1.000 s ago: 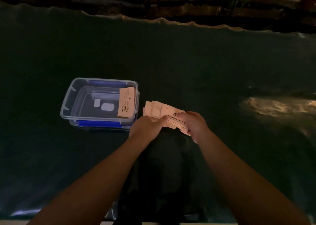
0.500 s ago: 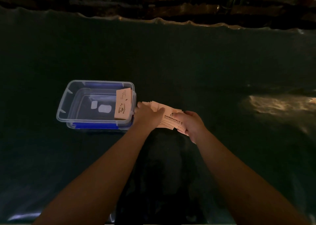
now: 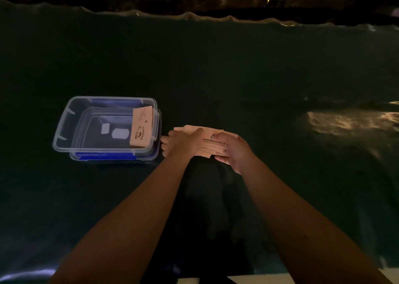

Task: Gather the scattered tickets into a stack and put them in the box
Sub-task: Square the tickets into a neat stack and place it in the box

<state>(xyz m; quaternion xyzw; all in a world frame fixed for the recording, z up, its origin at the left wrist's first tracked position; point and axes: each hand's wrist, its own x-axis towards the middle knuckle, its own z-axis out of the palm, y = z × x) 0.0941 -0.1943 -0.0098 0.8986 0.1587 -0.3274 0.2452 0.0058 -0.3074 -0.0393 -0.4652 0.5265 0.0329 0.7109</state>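
Dim light; dark green sheet covers the table (image 3: 237,72), wrinkled along its far edge.

Clear plastic box (image 3: 64,119) sits left of centre on the table, lid off, blue clip along its near side. Two pale labels show on or through the box floor. One pink ticket (image 3: 141,127) leans upright inside against the right wall, printed face toward the camera, with a cup logo near its lower end.

Just right of the box, both hands hold a loose fan of pink tickets (image 3: 212,140), not yet squared up. Edges are staggered; dark print is visible on the top one. The fan is outside the box, low over the table; cannot tell whether it touches the surface.

Left hand (image 3: 182,142): back of hand up, lying over the left end of the fan, thumb across the top ticket, grip closed on the tickets. Its knuckles are just beside the box's right wall; contact unclear.

Right hand (image 3: 232,148): grip clamped on the right end of the fan, thumb on top, fingers curled beneath.

Both forearms are bare, reaching in from the near edge. A patch of warm light reflects off the sheet at far right.
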